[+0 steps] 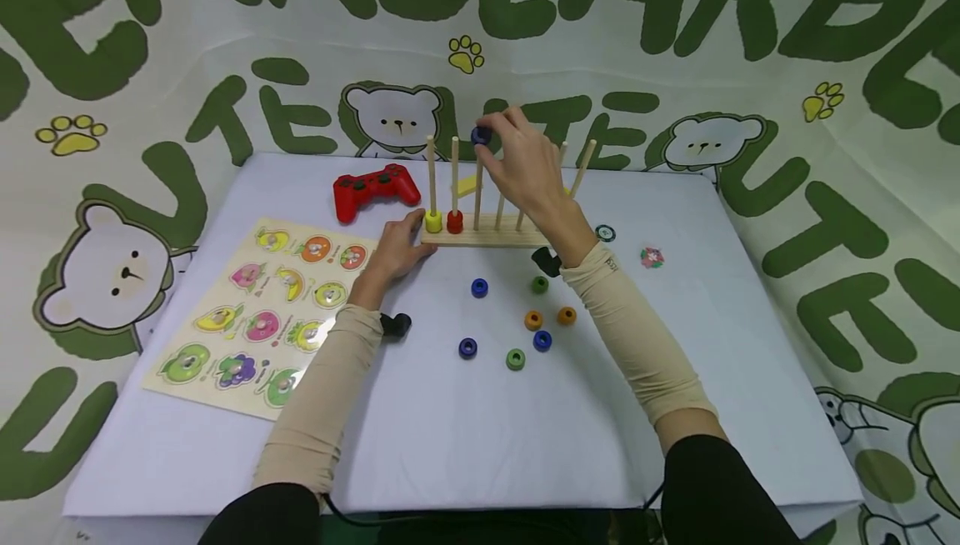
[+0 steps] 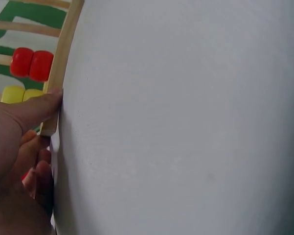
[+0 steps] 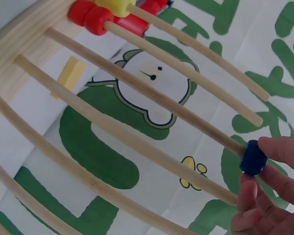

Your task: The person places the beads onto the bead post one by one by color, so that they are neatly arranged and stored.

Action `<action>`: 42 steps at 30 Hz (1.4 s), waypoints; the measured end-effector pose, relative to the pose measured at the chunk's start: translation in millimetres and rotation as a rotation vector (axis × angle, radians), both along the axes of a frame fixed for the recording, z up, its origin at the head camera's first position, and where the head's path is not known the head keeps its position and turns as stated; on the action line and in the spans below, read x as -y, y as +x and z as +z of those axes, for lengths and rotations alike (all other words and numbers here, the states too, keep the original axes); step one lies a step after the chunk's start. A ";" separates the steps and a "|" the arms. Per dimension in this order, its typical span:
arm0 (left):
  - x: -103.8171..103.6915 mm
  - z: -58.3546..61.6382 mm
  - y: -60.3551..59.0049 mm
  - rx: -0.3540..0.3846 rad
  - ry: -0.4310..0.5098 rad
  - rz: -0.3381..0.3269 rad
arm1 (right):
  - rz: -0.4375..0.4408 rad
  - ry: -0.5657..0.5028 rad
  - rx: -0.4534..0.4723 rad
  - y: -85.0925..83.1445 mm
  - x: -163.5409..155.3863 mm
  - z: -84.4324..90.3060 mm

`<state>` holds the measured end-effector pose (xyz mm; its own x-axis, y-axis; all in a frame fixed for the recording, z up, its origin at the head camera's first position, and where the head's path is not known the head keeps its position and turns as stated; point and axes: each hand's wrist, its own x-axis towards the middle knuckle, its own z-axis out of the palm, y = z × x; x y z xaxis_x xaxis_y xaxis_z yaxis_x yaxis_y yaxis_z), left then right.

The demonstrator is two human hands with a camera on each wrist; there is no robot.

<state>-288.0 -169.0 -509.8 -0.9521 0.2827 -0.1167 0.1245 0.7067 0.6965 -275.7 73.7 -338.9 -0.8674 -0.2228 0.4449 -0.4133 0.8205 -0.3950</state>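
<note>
A wooden peg stand [image 1: 491, 235] with several upright rods stands on the table. Yellow beads [image 1: 432, 222] sit low on its leftmost rod, and red beads [image 1: 455, 222] low on the second. My left hand [image 1: 397, 249] grips the left end of the base, thumb along the front edge [image 2: 55, 95] and fingers round the end. High over the stand, my right hand [image 1: 525, 162] pinches a blue bead [image 3: 253, 157] between thumb and fingers. In the right wrist view, that bead is right at the tip of the third rod [image 3: 151, 93], which is bare below it.
Loose blue [image 1: 479, 287], green [image 1: 515, 359] and orange beads [image 1: 533, 320] lie in front of the stand. A fruit puzzle board [image 1: 247, 278] lies at left, a red game controller [image 1: 375, 192] behind it. Right of the stand are a round chip [image 1: 605, 233] and a pink-green piece [image 1: 652, 257].
</note>
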 end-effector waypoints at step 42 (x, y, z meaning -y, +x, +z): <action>-1.7 4.8 -0.4 0.089 -0.032 0.052 | 0.647 0.389 0.575 130.8 0.1 -120.2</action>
<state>-288.4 -167.3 -505.0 -0.9509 0.2279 -0.2094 0.0259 0.7328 0.6800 -144.9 73.6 -459.1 -0.5869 -0.7796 -0.2187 -0.6609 0.6173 -0.4268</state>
